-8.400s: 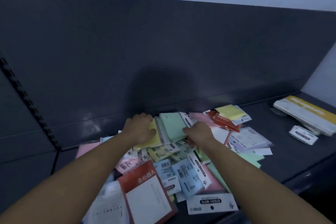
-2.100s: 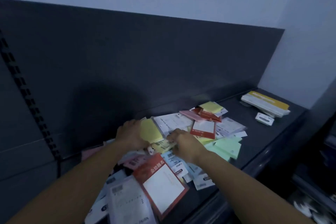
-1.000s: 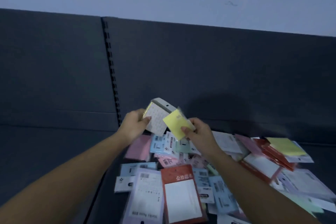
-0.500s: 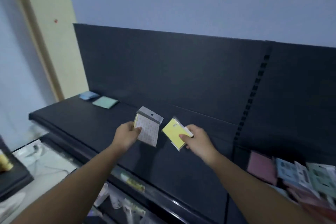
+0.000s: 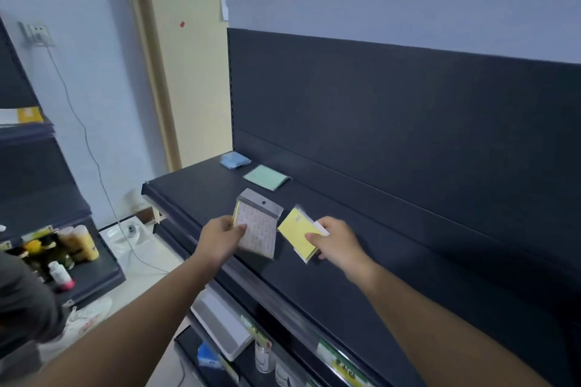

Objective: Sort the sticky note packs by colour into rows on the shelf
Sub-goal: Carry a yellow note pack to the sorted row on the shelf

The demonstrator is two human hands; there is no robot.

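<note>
The left hand pinches the patterned pack, apparently yellow-edged; the right hand pinches the yellow pack, both mid-frame over the shelf. The green pack and blue pack lie upper-left, nearer the left hand.

Head-worn view, down over shelf

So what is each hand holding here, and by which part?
The left hand pinches a patterned pack by its left edge; the right hand pinches a yellow pack by its right edge.
</note>
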